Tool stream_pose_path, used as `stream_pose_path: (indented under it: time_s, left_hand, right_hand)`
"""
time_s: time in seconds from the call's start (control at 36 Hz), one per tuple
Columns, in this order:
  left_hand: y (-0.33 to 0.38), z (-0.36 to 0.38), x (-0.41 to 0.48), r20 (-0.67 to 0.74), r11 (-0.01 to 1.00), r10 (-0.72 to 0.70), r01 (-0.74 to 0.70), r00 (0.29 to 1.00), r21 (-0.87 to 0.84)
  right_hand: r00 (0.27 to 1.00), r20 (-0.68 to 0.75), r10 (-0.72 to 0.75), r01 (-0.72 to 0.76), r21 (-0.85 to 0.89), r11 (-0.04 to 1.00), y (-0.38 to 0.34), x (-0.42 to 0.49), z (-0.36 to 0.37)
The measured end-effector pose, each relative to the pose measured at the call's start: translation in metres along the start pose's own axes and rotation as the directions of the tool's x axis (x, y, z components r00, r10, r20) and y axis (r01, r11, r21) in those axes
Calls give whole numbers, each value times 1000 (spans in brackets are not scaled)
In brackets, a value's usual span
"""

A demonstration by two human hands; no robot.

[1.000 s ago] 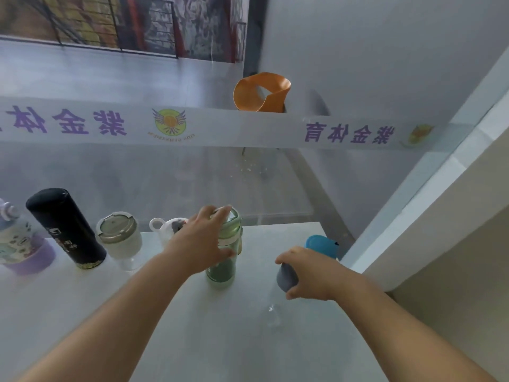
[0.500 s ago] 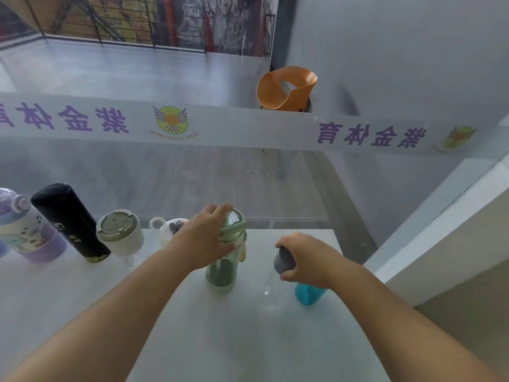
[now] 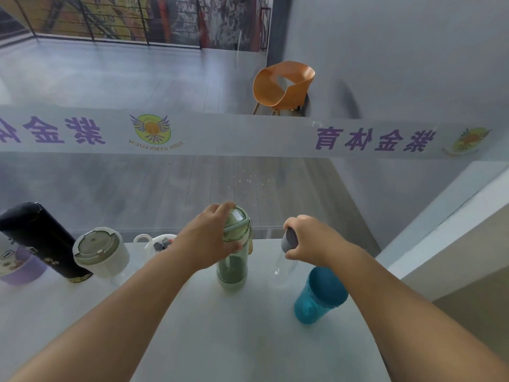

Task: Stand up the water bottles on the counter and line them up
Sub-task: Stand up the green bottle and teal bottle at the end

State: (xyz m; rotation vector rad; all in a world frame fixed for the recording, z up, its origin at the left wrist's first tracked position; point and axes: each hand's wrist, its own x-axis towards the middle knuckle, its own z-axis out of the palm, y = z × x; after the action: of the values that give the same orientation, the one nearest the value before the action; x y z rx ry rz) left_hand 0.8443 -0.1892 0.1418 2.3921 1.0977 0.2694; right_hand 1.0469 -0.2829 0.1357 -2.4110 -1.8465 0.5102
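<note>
Gripping the green translucent bottle (image 3: 232,268) just under its flip lid, my left hand (image 3: 209,241) has fingers and thumb curled round the neck; the bottle stands upright on the smooth white counter (image 3: 220,340). Just to its right, my right hand (image 3: 311,241) is clamped on the rounded grey cap (image 3: 288,242) of a clear bottle (image 3: 285,267), whose see-through body hangs tilted below; I cannot tell whether its base touches the counter. A teal plastic bottle (image 3: 319,296) with a darker lid stands beside my right wrist, nearer me. Along the back edge to the left are a white bottle (image 3: 154,241) with a ring handle, half hidden by my forearm, a squat frosted bottle (image 3: 100,250) with a sage lid, a matte black cylindrical flask (image 3: 41,241), and a purple-based printed bottle (image 3: 19,267).
</note>
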Motion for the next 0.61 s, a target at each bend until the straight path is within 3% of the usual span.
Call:
stream_pose_path:
  time_s: [0.61]
  left_hand:
    - [-3, 3, 0, 7, 998, 49, -49, 999, -34]
  right_hand:
    - [998, 65, -3, 3, 1, 1000, 6, 5, -1]
